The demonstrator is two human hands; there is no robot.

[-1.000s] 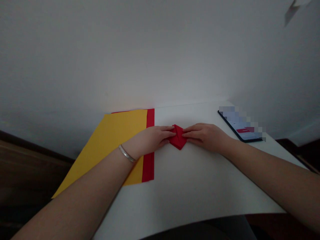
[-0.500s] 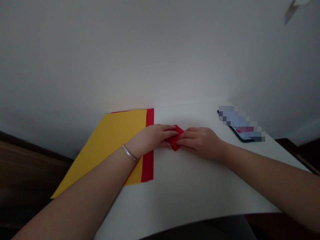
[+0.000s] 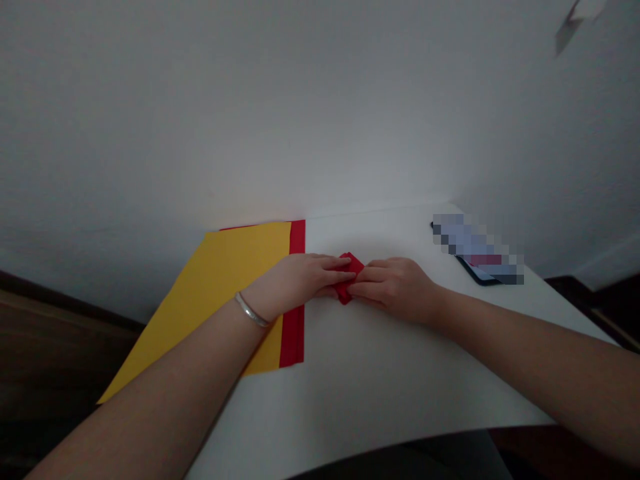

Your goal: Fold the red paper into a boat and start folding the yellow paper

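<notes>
White counter (image 3: 380, 373) against a plain pale wall (image 3: 300, 100), small folded red paper piece (image 3: 349, 285) sits mid-counter pinched between left hand (image 3: 295, 280) and right hand (image 3: 395, 288), both grips closed on it, so I'd press flat along the crease, no sliding.

Both forearms reach forward and converge at the midline. Left hand (image 3: 300, 277) palm down, fingers (image 3: 335, 263) nearly straight, thumb tucked beneath in a pinch. Right hand (image 3: 397, 287) palm down, fingers lightly curled, likewise pinching (fingertips of the two hands touch). Both wrists low, roughly level.
</notes>
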